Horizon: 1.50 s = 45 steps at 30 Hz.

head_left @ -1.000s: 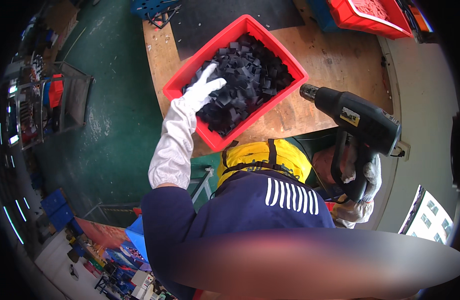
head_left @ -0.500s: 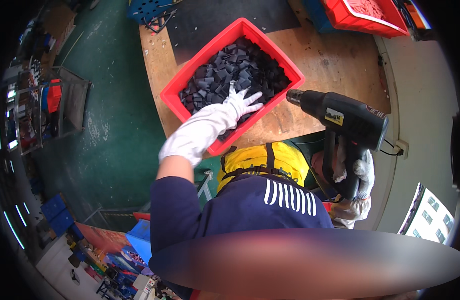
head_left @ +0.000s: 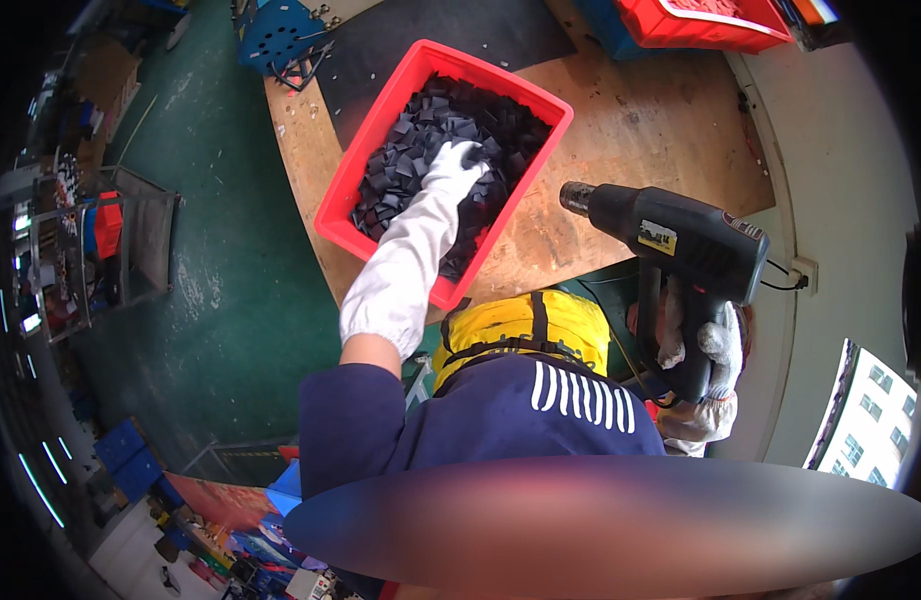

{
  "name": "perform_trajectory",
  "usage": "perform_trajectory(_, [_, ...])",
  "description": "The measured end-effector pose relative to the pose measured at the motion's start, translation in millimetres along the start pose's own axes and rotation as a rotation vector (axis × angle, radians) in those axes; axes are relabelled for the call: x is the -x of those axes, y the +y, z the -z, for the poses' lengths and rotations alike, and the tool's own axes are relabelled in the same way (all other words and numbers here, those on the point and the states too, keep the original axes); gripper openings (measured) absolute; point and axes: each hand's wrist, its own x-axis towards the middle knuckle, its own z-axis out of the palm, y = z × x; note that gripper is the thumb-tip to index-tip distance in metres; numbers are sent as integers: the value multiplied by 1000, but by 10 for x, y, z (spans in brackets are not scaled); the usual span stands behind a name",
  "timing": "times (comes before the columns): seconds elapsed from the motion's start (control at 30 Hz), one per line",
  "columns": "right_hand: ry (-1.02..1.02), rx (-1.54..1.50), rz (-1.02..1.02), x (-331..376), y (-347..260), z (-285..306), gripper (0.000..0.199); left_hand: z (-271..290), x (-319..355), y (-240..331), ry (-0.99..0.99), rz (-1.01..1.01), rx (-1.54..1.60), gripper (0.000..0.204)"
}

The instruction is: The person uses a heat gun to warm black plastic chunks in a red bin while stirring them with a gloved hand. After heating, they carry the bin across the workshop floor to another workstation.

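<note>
A red plastic bin [head_left: 343,205] full of small black pieces [head_left: 435,125] stands on a wooden workbench [head_left: 630,130]. My left hand [head_left: 452,168], in a long white glove, reaches down into the black pieces with its fingers buried among them; whether it grips one cannot be seen. My right hand [head_left: 705,375], in a grey knit glove, is closed around the handle of a black heat gun [head_left: 680,245], whose nozzle points left, toward the bin's near right side, just above the bench.
A second red bin [head_left: 715,22] sits at the bench's far right. A black mat [head_left: 450,30] lies beyond the near bin. A blue metal frame [head_left: 280,35] stands at the bench's far left corner. Green floor and a wire cart [head_left: 100,250] lie to the left.
My left hand moved from the bin's near rim deeper into the black pieces. The heat gun came down and right, closer to my body.
</note>
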Motion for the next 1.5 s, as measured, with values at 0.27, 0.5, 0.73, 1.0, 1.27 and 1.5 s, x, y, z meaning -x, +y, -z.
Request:
perform_trajectory(0.27, [-123, -13, -62, -106, -61, -60, 80, 1233, 510, -65, -204, 234, 403, 86])
perform_trajectory(0.5, [-149, -29, -47, -131, -52, -140, 82, 1652, 0, 373, -392, 158, -273, 110])
perform_trajectory(0.73, [-99, 30, -13, -130, 11, -87, 87, 784, -647, 1028, -610, -306, -745, 102])
perform_trajectory(1.0, [32, -32, 14, -130, -93, -363, 86, -95, -540, 496, -576, -81, -619, 92])
perform_trajectory(1.27, [-94, -65, -11, -161, -12, -216, 84, 209, 185, -254, -340, -246, -5, 44])
perform_trajectory(1.5, [-199, -75, -126, -222, -8, -176, 79, 1372, 887, -347, -126, 53, 782, 33])
